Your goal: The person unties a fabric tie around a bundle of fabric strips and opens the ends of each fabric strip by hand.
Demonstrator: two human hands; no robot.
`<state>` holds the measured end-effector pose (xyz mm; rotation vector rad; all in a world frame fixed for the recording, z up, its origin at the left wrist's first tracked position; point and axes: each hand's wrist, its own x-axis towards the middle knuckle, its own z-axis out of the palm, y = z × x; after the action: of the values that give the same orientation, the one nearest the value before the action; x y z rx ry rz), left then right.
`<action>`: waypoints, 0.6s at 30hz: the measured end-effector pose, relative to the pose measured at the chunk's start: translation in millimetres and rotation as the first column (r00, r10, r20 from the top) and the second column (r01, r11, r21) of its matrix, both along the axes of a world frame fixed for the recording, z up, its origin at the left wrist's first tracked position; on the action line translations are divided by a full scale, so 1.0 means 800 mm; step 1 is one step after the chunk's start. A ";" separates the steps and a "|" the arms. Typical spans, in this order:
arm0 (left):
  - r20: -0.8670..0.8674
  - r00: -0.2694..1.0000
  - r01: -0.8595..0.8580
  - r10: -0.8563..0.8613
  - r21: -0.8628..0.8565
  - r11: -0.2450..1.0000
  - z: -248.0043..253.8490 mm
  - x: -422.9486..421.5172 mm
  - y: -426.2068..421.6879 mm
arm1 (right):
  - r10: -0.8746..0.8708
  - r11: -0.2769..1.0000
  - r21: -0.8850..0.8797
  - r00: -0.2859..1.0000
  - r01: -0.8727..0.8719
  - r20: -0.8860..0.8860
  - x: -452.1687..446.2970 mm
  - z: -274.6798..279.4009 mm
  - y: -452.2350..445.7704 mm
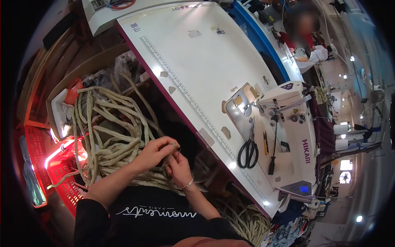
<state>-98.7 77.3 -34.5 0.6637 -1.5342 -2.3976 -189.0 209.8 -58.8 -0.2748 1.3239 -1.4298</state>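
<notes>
My left hand (158, 153) is closed, its fingertips pinched together against those of my right hand (179, 169). My right hand, with a bracelet at the wrist, is closed too. Between them is the end of a pale greenish fabric strip (166, 161), mostly covered by the fingers. A thin dark sliver shows by the right fingertips, too small to name. Below and left of my hands lies a heap of long, tube-like fabric strips (119, 142), spread over my lap and a box.
A white sewing table (197, 61) with a printed ruler stands to the right. On it are a sewing machine (302, 140), black scissors (248, 154), a screwdriver (273, 158) and a yellow-black cutter (266, 143). A red basket (68, 181) stands left. Another person (308, 51) sits beyond.
</notes>
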 end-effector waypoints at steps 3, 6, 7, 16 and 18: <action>-0.120 0.991 -0.061 0.061 0.005 0.998 -0.009 0.010 -0.002 | -0.014 0.998 0.055 0.987 0.023 -0.163 -0.010 0.010 0.003; -0.101 0.995 0.003 0.001 0.040 0.999 -0.006 0.022 -0.010 | -0.068 0.998 -0.032 0.946 0.061 -0.316 -0.023 0.022 0.002; -0.067 0.996 0.059 -0.057 0.028 0.998 -0.004 0.025 -0.011 | -0.083 0.995 -0.076 0.932 0.060 -0.353 -0.028 0.028 0.003; 0.084 0.988 0.142 -0.127 -0.199 0.970 0.000 0.032 -0.001 | 0.074 0.997 0.013 0.922 -0.074 -0.381 -0.032 0.032 -0.001; 0.118 0.979 0.196 -0.165 -0.330 0.923 0.012 0.039 -0.001 | 0.003 1.000 -0.009 0.942 -0.006 -0.334 -0.035 0.035 -0.001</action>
<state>-67.7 76.3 -24.8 0.5795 -2.0663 -2.1612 -216.7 209.3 -30.9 -0.5463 1.5883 -1.4281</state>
